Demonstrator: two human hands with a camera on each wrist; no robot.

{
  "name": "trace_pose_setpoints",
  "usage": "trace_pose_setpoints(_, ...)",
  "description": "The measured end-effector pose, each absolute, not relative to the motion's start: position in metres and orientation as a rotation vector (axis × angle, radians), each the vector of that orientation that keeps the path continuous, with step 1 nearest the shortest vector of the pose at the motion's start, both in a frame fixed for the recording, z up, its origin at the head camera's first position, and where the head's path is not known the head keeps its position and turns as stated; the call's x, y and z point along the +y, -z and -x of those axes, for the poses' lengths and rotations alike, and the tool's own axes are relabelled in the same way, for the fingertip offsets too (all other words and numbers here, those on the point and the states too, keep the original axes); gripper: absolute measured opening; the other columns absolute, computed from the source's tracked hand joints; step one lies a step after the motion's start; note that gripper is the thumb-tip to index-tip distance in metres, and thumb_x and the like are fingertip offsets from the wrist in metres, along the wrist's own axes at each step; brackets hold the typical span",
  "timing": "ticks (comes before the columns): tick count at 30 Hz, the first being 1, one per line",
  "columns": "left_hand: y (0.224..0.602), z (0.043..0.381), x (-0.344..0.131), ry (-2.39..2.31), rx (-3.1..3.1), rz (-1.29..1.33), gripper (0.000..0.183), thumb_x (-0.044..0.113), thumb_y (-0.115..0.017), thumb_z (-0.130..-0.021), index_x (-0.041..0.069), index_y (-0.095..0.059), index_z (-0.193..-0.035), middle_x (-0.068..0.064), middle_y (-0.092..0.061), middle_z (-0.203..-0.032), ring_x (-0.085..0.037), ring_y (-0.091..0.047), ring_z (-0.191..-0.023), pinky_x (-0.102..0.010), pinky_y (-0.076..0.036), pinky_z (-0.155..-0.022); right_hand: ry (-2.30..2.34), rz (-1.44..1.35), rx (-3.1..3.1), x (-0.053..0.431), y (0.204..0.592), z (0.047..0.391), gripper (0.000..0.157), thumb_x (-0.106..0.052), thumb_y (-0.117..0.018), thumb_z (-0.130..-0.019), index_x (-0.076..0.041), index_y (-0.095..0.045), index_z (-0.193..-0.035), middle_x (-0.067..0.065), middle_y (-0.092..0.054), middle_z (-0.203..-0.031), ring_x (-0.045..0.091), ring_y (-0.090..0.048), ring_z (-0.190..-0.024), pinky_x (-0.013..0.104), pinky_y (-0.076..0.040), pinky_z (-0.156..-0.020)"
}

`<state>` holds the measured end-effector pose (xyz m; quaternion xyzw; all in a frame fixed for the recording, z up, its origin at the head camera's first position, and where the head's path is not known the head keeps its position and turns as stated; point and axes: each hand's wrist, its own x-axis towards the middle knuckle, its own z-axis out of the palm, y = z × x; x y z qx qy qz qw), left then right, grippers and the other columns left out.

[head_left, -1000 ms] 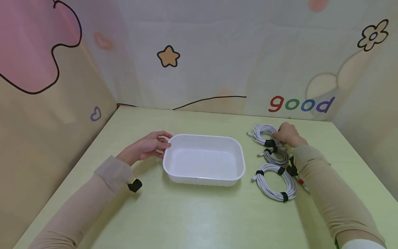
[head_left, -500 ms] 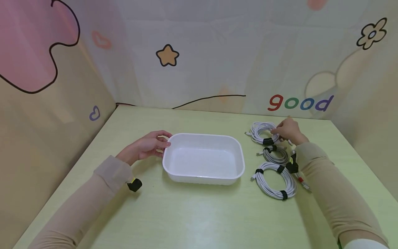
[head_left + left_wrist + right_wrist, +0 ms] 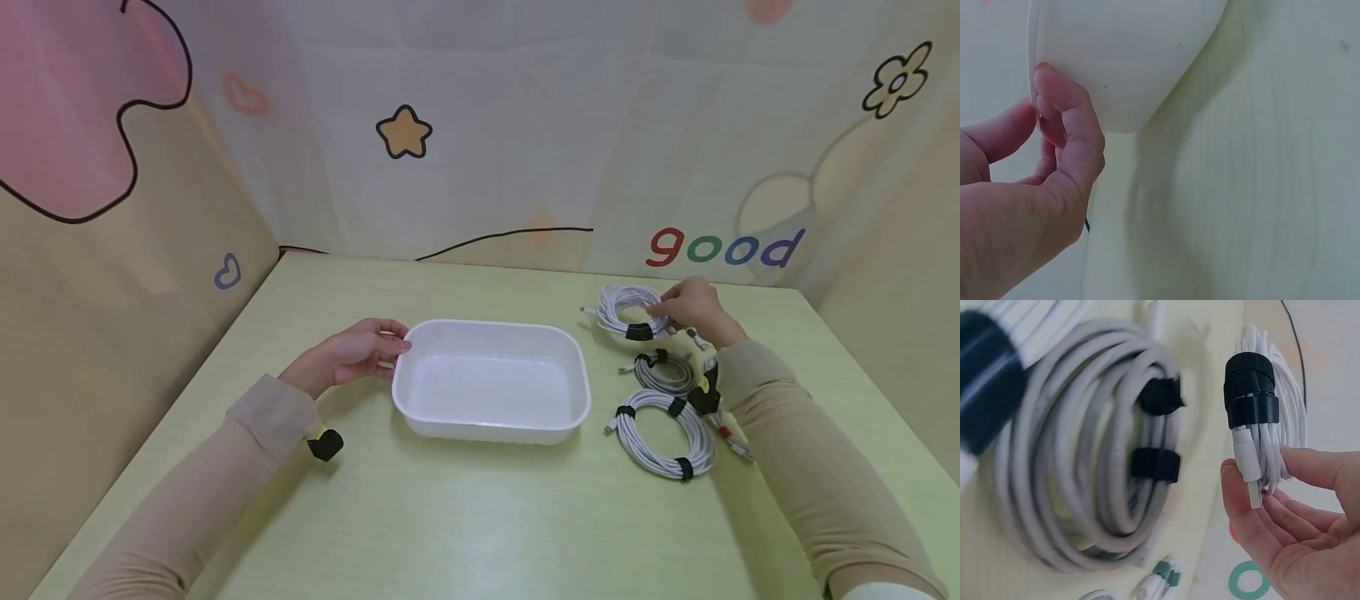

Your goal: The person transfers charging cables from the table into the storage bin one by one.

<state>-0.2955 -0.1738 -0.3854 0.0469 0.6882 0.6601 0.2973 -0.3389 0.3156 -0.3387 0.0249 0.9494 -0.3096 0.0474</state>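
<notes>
A white plastic basin stands in the middle of the table, and my left hand pinches its left rim. The thumb and bent fingers of that hand meet at the rim in the left wrist view. At the right, my right hand holds a coiled white USB cable between thumb and fingers, raised over the table. Its black strap and a metal plug show in the right wrist view. Nearer me lie a coiled grey cable and a larger white cable coil.
More cable ends with a red band lie beside my right forearm, which partly hides them. In the right wrist view a small white bundle with green ties shows. A printed backdrop rises behind the table.
The right hand has lifted the white cable coil up and slightly left, away from the grey coil. The left hand and the basin have stayed in place.
</notes>
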Motion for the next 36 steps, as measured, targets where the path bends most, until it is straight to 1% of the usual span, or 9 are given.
trace_pose_setpoints(4,0.387,0.297,-0.174,-1.775,1.774,-0.091,0.018,0.007,-0.052,-0.098,0.003,-0.046,-0.115,0.001,-0.065,-0.087,-0.011,-0.063,-0.076,-0.029,-0.057,-0.072,0.975,-0.067,2.879,0.311,0.333,0.339,0.037,-0.019,-0.068,-0.089,0.014,-0.061,-0.106,0.005,-0.063,-0.074,0.011,-0.06,-0.06,0.027,-0.054,-0.061)
trace_pose_setpoints(8,0.389,0.298,-0.174,-1.793,1.722,-0.057,0.02,0.008,-0.051,-0.099,0.003,-0.046,-0.118,0.0,-0.064,-0.09,-0.011,-0.063,-0.077,-0.028,-0.057,-0.073,1.012,-0.073,2.862,0.304,0.326,0.337,0.038,-0.018,-0.068,-0.09,0.014,-0.06,-0.109,0.009,-0.063,-0.082,0.009,-0.061,-0.06,0.029,-0.058,-0.065)
trace_pose_setpoints(11,0.39,0.296,-0.176,-1.797,1.71,-0.049,0.02,0.009,-0.051,-0.099,0.004,-0.047,-0.118,0.001,-0.064,-0.09,-0.011,-0.062,-0.077,-0.027,-0.057,-0.072,1.021,-0.076,2.856,0.296,0.32,0.335,0.039,-0.018,-0.068,-0.09,0.013,-0.058,-0.111,0.011,-0.061,-0.087,0.008,-0.06,-0.059,0.027,-0.058,-0.065)
trace_pose_setpoints(15,0.39,0.293,-0.18,-1.812,1.683,-0.057,0.017,0.008,-0.052,-0.099,0.004,-0.048,-0.115,0.001,-0.063,-0.088,-0.011,-0.061,-0.078,-0.027,-0.056,-0.072,1.035,-0.061,2.845,0.283,0.314,0.336,0.041,-0.019,-0.069,-0.089,0.012,-0.058,-0.113,0.013,-0.058,-0.09,0.009,-0.059,-0.059,0.02,-0.055,-0.06)
trace_pose_setpoints(21,0.389,0.293,-0.177,-1.821,1.65,-0.101,0.017,0.008,-0.052,-0.099,0.004,-0.048,-0.115,0.001,-0.064,-0.088,-0.011,-0.061,-0.079,-0.026,-0.056,-0.073,1.067,-0.033,2.817,0.272,0.306,0.335,0.044,-0.02,-0.07,-0.089,0.01,-0.058,-0.119,0.016,-0.061,-0.099,0.01,-0.06,-0.064,0.019,-0.056,-0.061)
trace_pose_setpoints(28,0.39,0.293,-0.177,-1.824,1.651,-0.107,0.013,0.007,-0.051,-0.099,0.004,-0.049,-0.112,0.001,-0.064,-0.087,-0.01,-0.062,-0.079,-0.025,-0.055,-0.071,1.128,0.077,2.724,0.253,0.296,0.33,0.041,-0.019,-0.07,-0.089,0.008,-0.059,-0.118,0.006,-0.063,-0.087,0.012,-0.06,-0.068,0.021,-0.056,-0.066)
trace_pose_setpoints(33,0.389,0.293,-0.177,-1.819,1.66,-0.086,0.014,0.008,-0.051,-0.099,0.006,-0.049,-0.112,0.001,-0.066,-0.088,-0.011,-0.063,-0.079,-0.026,-0.056,-0.072,1.146,0.113,2.7,0.235,0.292,0.328,0.037,-0.017,-0.07,-0.089,0.007,-0.061,-0.115,0.008,-0.065,-0.086,0.013,-0.06,-0.066,0.021,-0.056,-0.065)
trace_pose_setpoints(36,0.389,0.294,-0.176,-1.818,1.659,-0.082,0.013,0.008,-0.051,-0.099,0.006,-0.049,-0.112,0.002,-0.066,-0.088,-0.011,-0.063,-0.079,-0.027,-0.056,-0.072,1.152,0.14,2.683,0.224,0.291,0.326,0.034,-0.015,-0.069,-0.089,0.007,-0.062,-0.115,0.01,-0.067,-0.088,0.014,-0.061,-0.067,0.022,-0.057,-0.067)
